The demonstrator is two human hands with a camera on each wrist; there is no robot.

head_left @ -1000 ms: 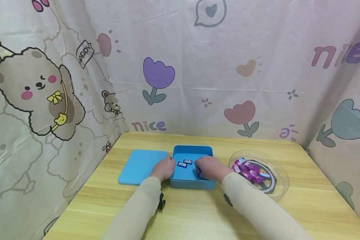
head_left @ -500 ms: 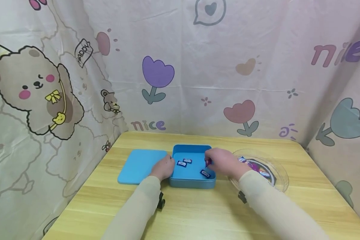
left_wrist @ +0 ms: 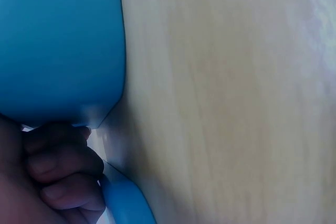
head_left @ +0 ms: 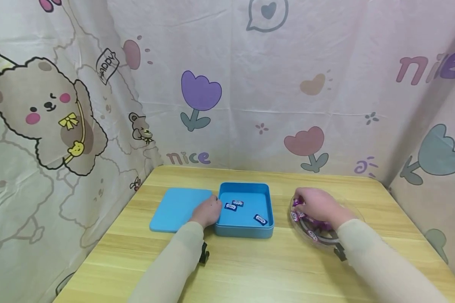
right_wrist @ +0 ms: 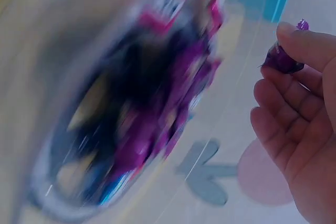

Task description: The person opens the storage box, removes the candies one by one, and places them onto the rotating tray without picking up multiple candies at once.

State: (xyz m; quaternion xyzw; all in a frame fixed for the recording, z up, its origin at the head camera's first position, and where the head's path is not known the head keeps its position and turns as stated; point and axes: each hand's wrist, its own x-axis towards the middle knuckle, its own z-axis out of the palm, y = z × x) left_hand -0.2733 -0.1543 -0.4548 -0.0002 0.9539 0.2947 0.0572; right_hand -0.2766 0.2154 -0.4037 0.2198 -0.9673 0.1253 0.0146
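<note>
My left hand (head_left: 208,211) holds the left side of an open blue box (head_left: 243,232), its curled fingers (left_wrist: 68,161) up against the outer wall in the left wrist view. Inside the box lie three small wrapped candies, one (head_left: 260,219) near the front right and two, such as this candy (head_left: 230,206), further left. My right hand (head_left: 320,207) is over a round clear dish (head_left: 302,236) to the right of the box. Between thumb and fingers it pinches a purple wrapped candy (right_wrist: 283,60). Several more purple candies (right_wrist: 142,135) lie in the dish, blurred in the right wrist view.
The flat blue lid (head_left: 178,208) lies to the left of the box, close to the left hand. All of it stands on a wooden table (head_left: 250,269). A printed curtain (head_left: 246,84) hangs behind the table and along its sides.
My right hand has moved from the box to the right, over the dish. The candy at the box's front right has come into view. My left hand stays at the box.
</note>
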